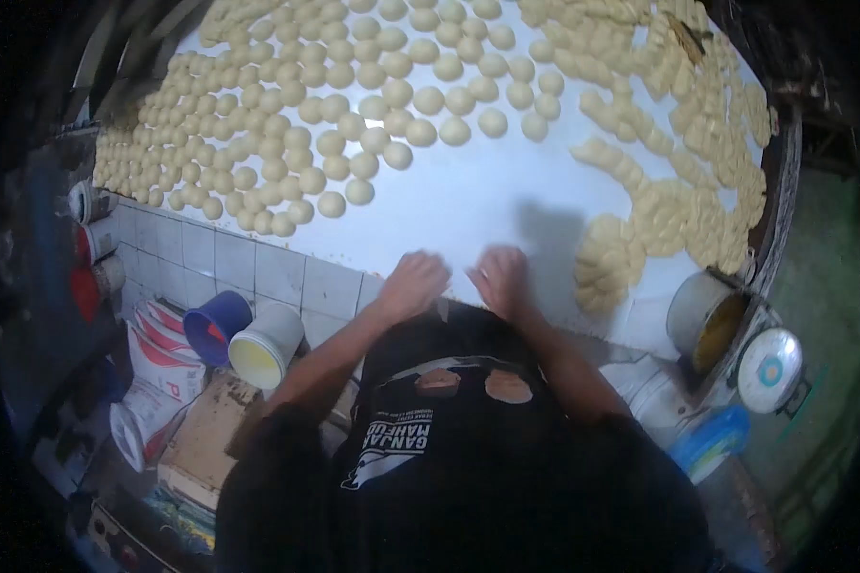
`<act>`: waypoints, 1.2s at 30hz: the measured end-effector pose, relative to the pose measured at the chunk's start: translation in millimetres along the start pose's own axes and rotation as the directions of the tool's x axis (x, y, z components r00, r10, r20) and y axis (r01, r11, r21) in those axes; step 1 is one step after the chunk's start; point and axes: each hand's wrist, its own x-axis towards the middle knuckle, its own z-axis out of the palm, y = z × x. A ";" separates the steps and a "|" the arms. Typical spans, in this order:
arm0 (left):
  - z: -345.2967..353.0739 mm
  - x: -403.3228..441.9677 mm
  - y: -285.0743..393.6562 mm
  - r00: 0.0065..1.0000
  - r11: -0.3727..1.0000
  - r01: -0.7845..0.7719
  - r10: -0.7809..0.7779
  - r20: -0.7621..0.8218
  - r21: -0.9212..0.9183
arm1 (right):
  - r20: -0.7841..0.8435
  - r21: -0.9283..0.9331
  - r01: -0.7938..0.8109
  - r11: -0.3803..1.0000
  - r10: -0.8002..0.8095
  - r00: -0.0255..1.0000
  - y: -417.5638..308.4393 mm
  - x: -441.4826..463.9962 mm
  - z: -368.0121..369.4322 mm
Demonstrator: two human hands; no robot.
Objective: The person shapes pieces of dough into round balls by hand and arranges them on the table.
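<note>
Both hands are at the near edge of a white tabletop point(487, 191), in front of my black shirt. My left hand point(417, 285) has its fingers curled in; whatever they may hold is hidden. A short gap to its right, my right hand point(502, 279) is also closed, thumb and fingers bent toward the left hand, and I cannot make out anything inside it. Beyond the hands, many round pale dough balls point(331, 203) lie in rows over the left and far parts of the table. Overlapping flattened dough pieces point(659, 215) cover the right side.
A blue tub point(218, 328) and a white bucket point(266, 346) stand below the tiled table side at left, beside printed sacks point(167, 358) and a cardboard box point(201, 439). At right are a large metal pot point(705, 320), a round lid point(770, 369) and a blue basin point(712, 441).
</note>
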 end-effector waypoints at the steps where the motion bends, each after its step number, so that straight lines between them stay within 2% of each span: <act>1: -20.3 -13.2 -26.3 0.999 0.998 -0.049 0.049 0.000 -0.050 | 0.195 -0.018 0.036 0.999 -0.032 0.980 30.3 -2.4 -15.7; 2: -30.6 -19.3 -46.9 0.995 0.989 -0.102 0.104 0.012 -0.109 | 0.222 -0.045 0.038 0.998 -0.027 0.975 42.0 6.6 -20.7; 3: -38.7 4.1 -61.0 0.995 0.997 -0.060 0.057 0.079 0.043 | 0.248 -0.071 0.041 0.997 -0.022 0.969 53.7 16.6 -25.9; 4: -47.7 31.0 -65.5 0.988 0.984 -0.028 -0.001 0.156 0.178 | 0.122 -0.107 -0.001 0.994 0.014 0.992 55.6 47.5 -30.0; 5: -48.3 64.2 -48.2 0.993 0.985 0.093 -0.081 -0.080 0.148 | -0.064 -0.128 -0.053 0.990 0.045 0.997 43.8 80.9 -26.3; 6: -40.7 100.5 -27.4 0.930 0.972 0.210 -0.165 -0.329 0.103 | -0.258 -0.155 -0.083 0.984 0.041 0.965 30.8 113.0 -15.4; 7: -17.7 106.4 -12.6 0.863 0.936 0.346 -0.289 -0.414 0.068 | -0.205 -0.123 -0.143 0.982 0.116 0.972 15.8 108.4 4.0; 8: 1.4 88.0 -2.2 0.908 0.911 0.381 -0.337 -0.250 0.157 | -0.158 -0.094 -0.201 0.975 0.185 0.970 2.9 96.3 13.8; 9: 2.3 61.3 5.4 0.948 0.966 0.249 -0.226 -0.223 0.077 | -0.078 -0.204 -0.095 0.974 0.080 0.994 -14.0 75.0 0.3; 10: -7.3 35.0 2.8 0.972 0.994 0.111 -0.110 -0.207 -0.006 | 0.057 -0.116 -0.034 0.993 0.041 0.998 -4.9 43.8 -3.4; 12: -34.5 8.2 -32.5 0.983 0.998 -0.040 0.029 -0.183 -0.057 | 0.301 -0.070 0.079 0.994 -0.054 0.952 43.6 12.9 -18.7; 13: -43.7 7.0 -67.2 1.000 0.999 -0.027 0.027 -0.011 -0.043 | 0.331 -0.226 0.126 0.966 -0.045 0.943 54.3 25.0 -26.8; 14: -39.1 21.7 -80.7 0.998 0.981 0.024 -0.013 -0.059 0.190 | 0.072 -0.405 0.145 0.903 -0.127 0.989 54.6 48.0 -29.0; 15: -52.4 62.5 -58.7 0.990 0.962 0.101 -0.073 -0.118 0.254 | -0.101 -0.228 0.040 0.973 -0.064 0.993 56.6 80.3 -27.1; 16: -35.1 92.7 -46.1 0.938 0.973 0.155 -0.091 -0.334 0.169 | -0.238 -0.133 -0.034 0.991 0.001 0.971 43.5 115.8 -23.4; 18: 2.7 97.7 -4.1 0.873 0.915 0.391 -0.333 -0.357 0.103 | -0.262 -0.124 -0.181 0.976 0.144 0.954 14.0 116.2 -2.2; 20: 16.0 53.9 13.3 0.936 0.982 0.189 -0.175 -0.305 0.015 | -0.079 -0.121 0.026 0.992 -0.035 0.996 10.9 65.3 -6.4; 21: 6.1 33.8 2.1 0.959 0.997 0.077 -0.071 -0.274 0.013 | -0.098 -0.091 0.148 0.985 -0.157 0.983 25.3 43.8 -10.8; 22: -6.8 17.3 -13.2 0.971 1.000 -0.029 0.030 -0.236 0.009 | -0.107 -0.086 0.171 0.981 -0.180 0.978 46.6 51.2 -27.5; 23: -18.6 14.2 -34.0 0.982 0.993 0.012 0.010 -0.188 0.116 | 0.235 -0.111 0.071 0.991 -0.043 0.971 66.6 62.4 -41.8; 24: -26.2 17.6 -56.0 0.992 0.975 0.051 -0.024 -0.127 0.218 | 0.551 -0.161 -0.021 0.987 0.108 0.828 74.7 74.9 -45.3; 25: -34.8 47.7 -45.4 0.964 0.946 0.176 -0.110 -0.241 0.271 | 0.261 -0.154 0.054 0.987 -0.012 0.965 71.4 100.3 -45.0; 26: -27.4 79.1 -39.7 0.906 0.927 0.280 -0.169 -0.389 0.250 | -0.063 -0.173 0.114 0.978 -0.126 0.990 64.2 116.9 -39.8; 27: -17.6 103.0 -21.7 0.786 0.894 0.435 -0.316 -0.532 0.112 | -0.064 -0.149 0.123 0.981 -0.133 0.989 52.6 116.1 -24.8; 28: 1.7 104.8 -4.6 0.740 0.869 0.482 -0.333 -0.584 0.115 | -0.134 -0.152 -0.018 0.988 -0.002 0.991 38.1 116.4 -10.3; 29: 21.0 83.2 3.0 0.838 0.879 0.466 -0.400 -0.370 0.106 | -0.206 -0.146 -0.153 0.977 0.122 0.971 25.1 116.1 1.5; 30: 26.2 61.5 19.3 0.879 0.938 0.334 -0.274 -0.389 0.093 | -0.107 -0.112 -0.009 0.994 -0.003 0.994 32.0 87.1 12.0; 31: 34.7 32.9 15.8 0.900 0.956 0.286 -0.243 -0.361 0.070 | -0.064 -0.105 0.146 0.984 -0.153 0.986 31.7 66.4 -2.0; 32: 23.2 13.5 6.5 0.935 0.978 0.184 -0.142 -0.325 0.102 | -0.030 -0.108 0.354 0.929 -0.359 0.933 54.3 49.1 -6.6; 33: 2.5 9.8 -8.5 0.940 0.971 0.178 -0.118 -0.321 0.162 | 0.037 0.162 0.227 0.960 -0.235 0.971 80.5 45.1 -17.0; 34: -13.6 8.0 -19.7 0.945 0.961 0.175 -0.103 -0.309 0.215 | 0.369 -0.256 0.093 0.962 0.008 0.929 74.1 69.1 -40.4; 35: -26.6 24.9 -21.4 0.903 0.925 0.306 -0.207 -0.377 0.226 | 0.151 -0.260 0.101 0.960 -0.063 0.987 70.8 93.6 -44.6; 36: -31.3 45.4 -17.5 0.848 0.877 0.427 -0.304 -0.435 0.220 | -0.071 -0.265 0.093 0.960 -0.116 0.991 68.0 108.9 -42.0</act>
